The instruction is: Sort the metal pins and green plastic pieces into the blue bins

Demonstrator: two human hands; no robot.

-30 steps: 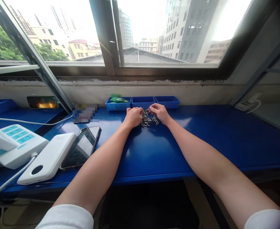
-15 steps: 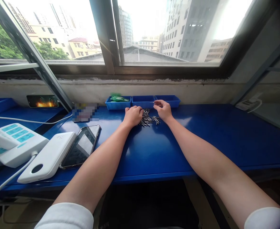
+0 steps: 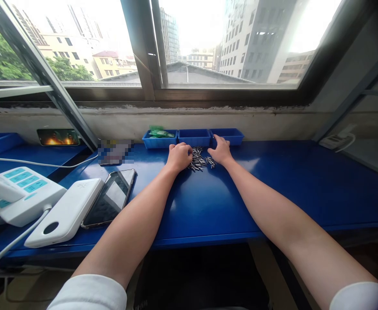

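Small slender metal pieces, silver and dark, lie in a loose pile on the blue tabletop. At the pile's left edge rests my left hand, its fingers curled in; whatever they hold is hidden. My right hand is just right of the pile, thumb and fingers apart, with nothing visible between them. Its fingertips reach up in front of the gap between the middle blue bin and the right blue bin. A smaller cluster of the metal pieces lies below that hand.
The left blue bin holds a green plastic bag. On my left lie a phone, a white power bank and a white power strip with cables. Another phone leans at the wall behind a metal post.
The fingers of my right hand have spread, and the thin metal piece at their tips is no longer seen. My left hand has stayed nearly in place, curled beside the pile.
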